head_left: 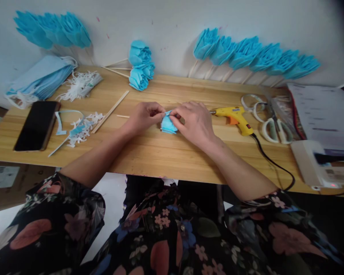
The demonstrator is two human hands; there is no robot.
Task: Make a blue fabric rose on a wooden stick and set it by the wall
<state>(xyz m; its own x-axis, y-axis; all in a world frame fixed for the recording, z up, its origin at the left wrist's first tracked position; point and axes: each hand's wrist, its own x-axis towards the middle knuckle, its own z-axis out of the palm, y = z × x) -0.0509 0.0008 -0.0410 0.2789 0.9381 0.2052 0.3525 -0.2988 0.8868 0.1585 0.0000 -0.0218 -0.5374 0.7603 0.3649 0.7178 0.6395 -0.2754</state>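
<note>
A small piece of light-blue fabric (169,125) is held between my two hands over the middle of the table. My left hand (145,117) pinches its upper left edge with thumb and fingers pressed together. From the other side my right hand (193,120) grips the same piece, its thumb and fingertips closed at the top edge. The fabric's lower part hangs below the fingers, and part of it is hidden by them. A thin wooden stick (122,116) lies just left of my left hand. Right of my right hand rests a yellow glue gun (232,115).
Blue fabric flowers on sticks lean on the wall at left (53,30) and right (255,55); more flowers (140,63) lie between. Face masks (43,82), a phone (36,126), wooden sticks (110,112), and white scraps (84,126) are left. Scissors (272,122) and a power strip (312,164) are right.
</note>
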